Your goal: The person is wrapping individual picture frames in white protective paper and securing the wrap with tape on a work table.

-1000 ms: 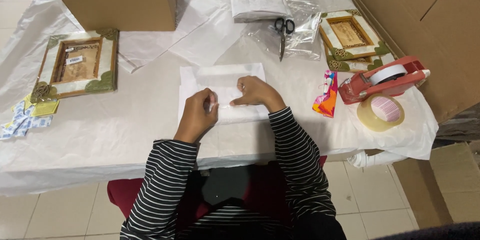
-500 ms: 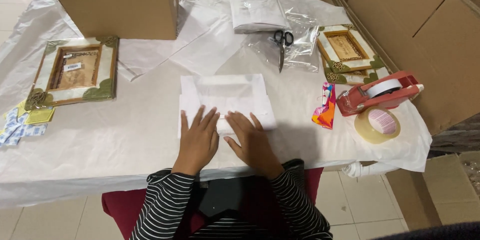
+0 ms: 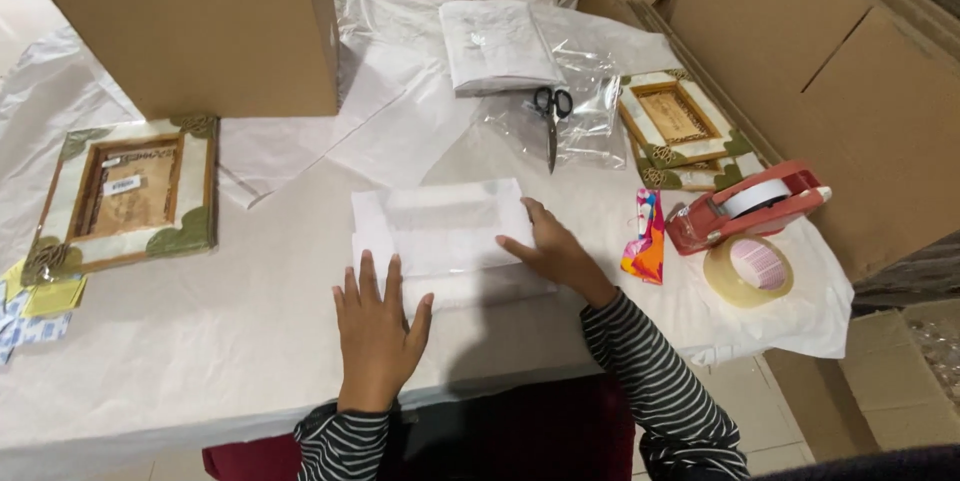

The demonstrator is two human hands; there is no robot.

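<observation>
A flat parcel wrapped in white paper (image 3: pixel 440 231) lies in the middle of the paper-covered table (image 3: pixel 200 361). My left hand (image 3: pixel 377 326) rests flat, fingers spread, at the parcel's near left corner. My right hand (image 3: pixel 553 249) presses on the parcel's right edge, fingers laid over the fold. Neither hand grips anything. Both arms wear black-and-white striped sleeves.
A framed picture (image 3: pixel 125 191) lies at the left, another framed picture (image 3: pixel 680 126) at the right. Black scissors (image 3: pixel 550 116) lie on clear plastic behind the parcel. A red tape dispenser (image 3: pixel 745 206), a tape roll (image 3: pixel 748 269) and a colourful packet (image 3: pixel 644 239) sit right. A cardboard box (image 3: pixel 200 21) stands at the back left.
Both hands have moved apart from the parcel's middle: the left slid to the near left corner, the right went to the right edge. The camera has come closer.
</observation>
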